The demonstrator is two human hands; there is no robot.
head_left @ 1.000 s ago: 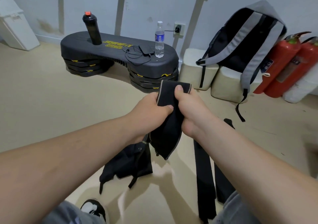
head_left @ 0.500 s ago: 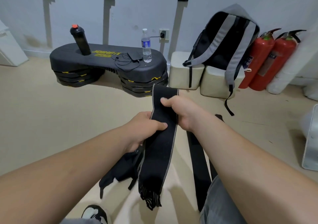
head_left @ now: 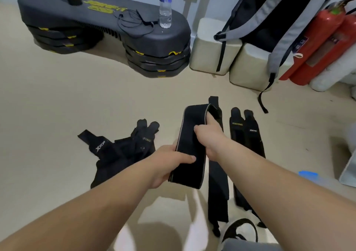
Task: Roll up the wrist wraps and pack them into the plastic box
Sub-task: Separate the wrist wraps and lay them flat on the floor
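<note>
I hold a black wrist wrap (head_left: 189, 146) with a grey edge above the floor, its top end folded over. My left hand (head_left: 169, 164) grips its lower part with the thumb across the front. My right hand (head_left: 209, 135) holds the folded upper end, with fingers inside the fold. A heap of black wraps (head_left: 125, 148) lies on the floor to the left. Long black wraps (head_left: 248, 144) lie stretched out to the right. At the right edge a clear plastic box (head_left: 348, 168) shows only in part.
A black and yellow weight base (head_left: 107, 25) with a water bottle (head_left: 165, 4) on it stands at the back. A grey and black backpack (head_left: 279, 19) leans on pale blocks (head_left: 213, 48), with red fire extinguishers (head_left: 317, 44) beside it. My shoe (head_left: 238, 231) is at the bottom.
The view has tilted down toward the floor. The wrap hung straight from both hands before; now its upper end is folded over around my right fingers, and my hands sit lower.
</note>
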